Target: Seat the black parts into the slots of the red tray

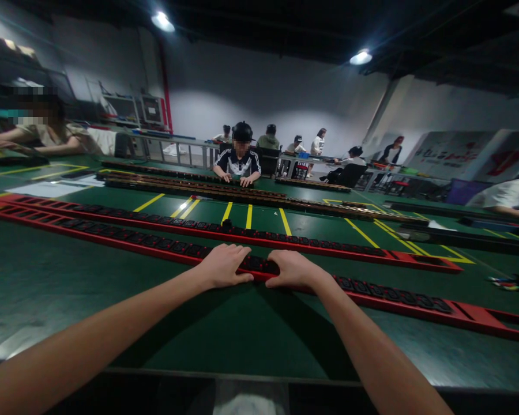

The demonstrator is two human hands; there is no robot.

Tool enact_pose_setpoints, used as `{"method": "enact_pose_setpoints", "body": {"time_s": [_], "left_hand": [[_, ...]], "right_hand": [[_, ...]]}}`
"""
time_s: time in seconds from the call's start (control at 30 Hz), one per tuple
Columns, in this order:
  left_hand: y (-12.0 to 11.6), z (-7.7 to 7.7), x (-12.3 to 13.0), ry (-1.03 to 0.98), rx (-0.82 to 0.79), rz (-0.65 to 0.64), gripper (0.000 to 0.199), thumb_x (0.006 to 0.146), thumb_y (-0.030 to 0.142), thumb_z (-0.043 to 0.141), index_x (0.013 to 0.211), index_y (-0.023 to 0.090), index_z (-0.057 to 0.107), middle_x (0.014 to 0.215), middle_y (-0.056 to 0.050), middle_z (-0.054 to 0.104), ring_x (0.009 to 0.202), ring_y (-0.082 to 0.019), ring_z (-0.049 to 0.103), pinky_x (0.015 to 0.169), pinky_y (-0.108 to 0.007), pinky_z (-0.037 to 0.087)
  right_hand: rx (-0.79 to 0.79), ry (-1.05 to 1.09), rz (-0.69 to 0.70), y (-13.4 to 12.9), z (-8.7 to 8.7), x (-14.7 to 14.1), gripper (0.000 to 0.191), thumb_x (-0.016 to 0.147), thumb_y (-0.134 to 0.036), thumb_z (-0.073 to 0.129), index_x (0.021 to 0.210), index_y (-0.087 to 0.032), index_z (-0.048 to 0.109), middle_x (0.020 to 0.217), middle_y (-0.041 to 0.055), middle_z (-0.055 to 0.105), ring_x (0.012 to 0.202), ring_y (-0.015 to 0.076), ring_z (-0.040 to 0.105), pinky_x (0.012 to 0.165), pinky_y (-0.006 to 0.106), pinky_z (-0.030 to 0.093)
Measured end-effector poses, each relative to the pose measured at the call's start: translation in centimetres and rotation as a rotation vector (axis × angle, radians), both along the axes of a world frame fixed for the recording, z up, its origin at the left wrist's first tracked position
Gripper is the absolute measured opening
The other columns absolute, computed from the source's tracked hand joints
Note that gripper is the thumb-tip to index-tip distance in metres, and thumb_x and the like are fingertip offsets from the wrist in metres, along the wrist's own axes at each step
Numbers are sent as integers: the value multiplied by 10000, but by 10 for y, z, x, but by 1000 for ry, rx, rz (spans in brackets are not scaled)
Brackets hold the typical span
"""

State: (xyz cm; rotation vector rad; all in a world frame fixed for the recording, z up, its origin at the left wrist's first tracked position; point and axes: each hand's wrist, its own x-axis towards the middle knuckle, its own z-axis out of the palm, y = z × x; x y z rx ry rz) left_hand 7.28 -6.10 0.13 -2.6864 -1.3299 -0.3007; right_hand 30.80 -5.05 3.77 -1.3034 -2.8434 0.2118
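Note:
A long red slotted rail [259,276] lies across the green table in front of me, with a row of black square pieces [254,263] set along it. My left hand [225,266] is closed over this rail near its middle, the thumb on the near edge and the fingers over the far side. Just to the right, my right hand [297,270] grips the same rail in mirror fashion. A short stretch shows between the two thumbs; the pieces under my palms are hidden. Behind it runs a second red rail [328,249] with similar black pieces and a small black lump on top.
Yellow tape lines [285,222] mark the green table [285,340]. Long dark bars [199,187] lie farther back, where a co-worker [241,158] sits facing me. Other people work at left and right. Coloured wires [506,283] lie at the right, white sheets [47,188] at the left.

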Motion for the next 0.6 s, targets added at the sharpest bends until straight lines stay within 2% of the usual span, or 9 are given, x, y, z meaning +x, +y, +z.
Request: {"method": "enact_pose_setpoints", "body": {"time_s": [0.1, 0.27, 0.6], "left_hand": [[3, 2, -2, 3, -14, 11, 713, 852, 667, 558, 1315, 126, 544, 1225, -162, 671, 1085, -334, 642, 915, -437, 480], [7, 4, -9, 23, -94, 16, 600, 825, 667, 592, 1189, 191, 585, 1166, -120, 679, 1042, -309, 651, 856, -393, 496], [9, 3, -11, -7, -152, 3, 553, 833, 686, 563, 1110, 208, 589, 1101, -95, 687, 983, -293, 660, 796, -380, 510]], "right_hand": [[61, 10, 35, -2, -5, -11, 419, 763, -516, 738, 977, -168, 643, 977, 84, 691, 835, 228, 637, 671, 282, 429], [152, 35, 66, -3, -16, -30, 426, 814, -533, 682, 992, -147, 645, 1014, 120, 690, 887, 251, 650, 699, 297, 443], [95, 125, 76, 1, -22, -27, 491, 799, -574, 706, 1055, -159, 645, 1049, 107, 690, 938, 262, 648, 764, 327, 483]]}}
